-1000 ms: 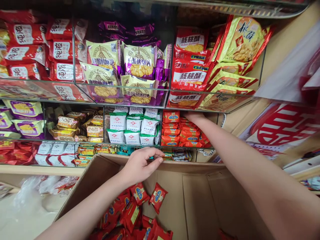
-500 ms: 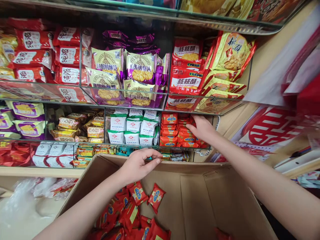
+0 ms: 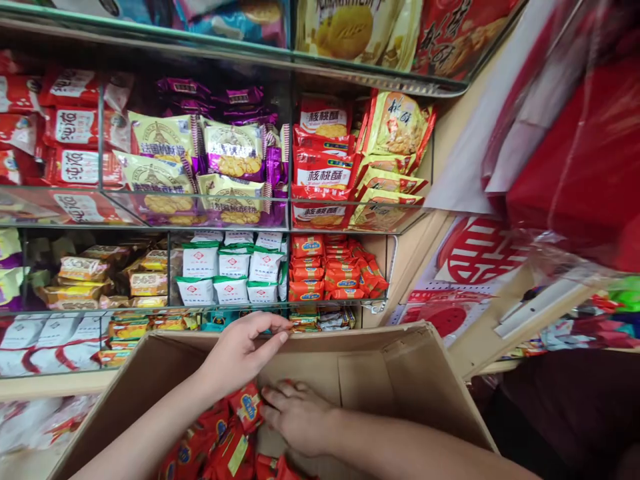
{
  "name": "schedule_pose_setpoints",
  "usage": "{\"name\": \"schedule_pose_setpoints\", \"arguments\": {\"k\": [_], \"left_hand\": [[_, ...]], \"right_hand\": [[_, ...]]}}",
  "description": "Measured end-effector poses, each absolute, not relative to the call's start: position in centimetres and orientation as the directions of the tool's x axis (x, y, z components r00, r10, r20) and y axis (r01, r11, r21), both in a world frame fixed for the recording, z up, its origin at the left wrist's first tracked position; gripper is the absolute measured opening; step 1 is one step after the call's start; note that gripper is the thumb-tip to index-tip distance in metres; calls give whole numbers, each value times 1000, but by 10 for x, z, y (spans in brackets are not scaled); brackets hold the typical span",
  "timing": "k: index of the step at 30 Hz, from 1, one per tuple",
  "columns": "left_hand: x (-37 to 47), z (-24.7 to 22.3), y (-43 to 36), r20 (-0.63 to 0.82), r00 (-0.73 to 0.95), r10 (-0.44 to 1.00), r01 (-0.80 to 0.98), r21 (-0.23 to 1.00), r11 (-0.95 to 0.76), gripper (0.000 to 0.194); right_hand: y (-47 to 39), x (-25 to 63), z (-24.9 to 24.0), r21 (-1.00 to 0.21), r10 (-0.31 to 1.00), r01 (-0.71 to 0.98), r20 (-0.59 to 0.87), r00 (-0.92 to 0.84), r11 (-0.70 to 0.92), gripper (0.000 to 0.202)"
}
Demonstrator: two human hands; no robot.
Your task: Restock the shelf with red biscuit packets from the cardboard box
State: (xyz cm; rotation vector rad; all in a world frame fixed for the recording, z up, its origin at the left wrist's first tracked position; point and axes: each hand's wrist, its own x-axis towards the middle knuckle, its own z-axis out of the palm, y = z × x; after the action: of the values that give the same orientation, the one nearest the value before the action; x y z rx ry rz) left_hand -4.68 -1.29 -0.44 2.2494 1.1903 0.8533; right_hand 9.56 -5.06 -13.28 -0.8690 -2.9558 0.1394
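An open cardboard box (image 3: pixel 405 367) stands before the shelves, with a heap of small red snack packets (image 3: pixel 220 440) in its left part. My left hand (image 3: pixel 245 350) is at the far rim of the box, thumb on the inner side and fingers curled over the edge. Inside the box, my right hand (image 3: pixel 303 417) reaches in from the right, its fingers spread and pointing left. Its fingertips are beside a red packet (image 3: pixel 247 407) on top of the heap; whether they touch it I cannot tell. More red packets (image 3: pixel 343 270) are stacked in a shelf compartment behind the box.
Left of the red stack are white-and-green packets (image 3: pixel 233 270) and yellow-brown snacks (image 3: pixel 85 270). Above, behind a clear front, lie biscuit packets (image 3: pixel 235 150) and walnut shortbread (image 3: pixel 323 170). Red plastic-wrapped goods (image 3: pixel 575 160) hang at the right. A dark-clothed shape (image 3: pixel 565 407) is at lower right.
My right hand has come down from the red packets on the shelf into the box. The left hand keeps to the rim. The view has shifted, so the shelves appear farther left.
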Motion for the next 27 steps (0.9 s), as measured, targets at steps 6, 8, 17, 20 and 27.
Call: {"name": "schedule_pose_setpoints", "arguments": {"k": [6, 8, 17, 20, 27], "left_hand": [[-48, -3, -11, 301, 439, 847, 566, 640, -520, 20], [-48, -4, -11, 303, 434, 849, 563, 645, -517, 19], [-46, 1, -12, 195, 400, 895, 510, 764, -395, 26], [-50, 8, -13, 135, 393, 909, 384, 875, -296, 34], [-45, 16, -26, 83, 529, 844, 300, 913, -278, 53]], "right_hand": [[-46, 92, -158, -112, 657, 657, -34, -753, 746, 43], [-47, 97, -159, -67, 657, 661, -77, -750, 747, 35], [-65, 127, -78, -6, 617, 620, -91, -782, 785, 31], [-74, 144, -17, -258, 641, 597, 137, -756, 759, 42], [-45, 155, 14, -379, 716, 626, 524, -462, 681, 48]]}}
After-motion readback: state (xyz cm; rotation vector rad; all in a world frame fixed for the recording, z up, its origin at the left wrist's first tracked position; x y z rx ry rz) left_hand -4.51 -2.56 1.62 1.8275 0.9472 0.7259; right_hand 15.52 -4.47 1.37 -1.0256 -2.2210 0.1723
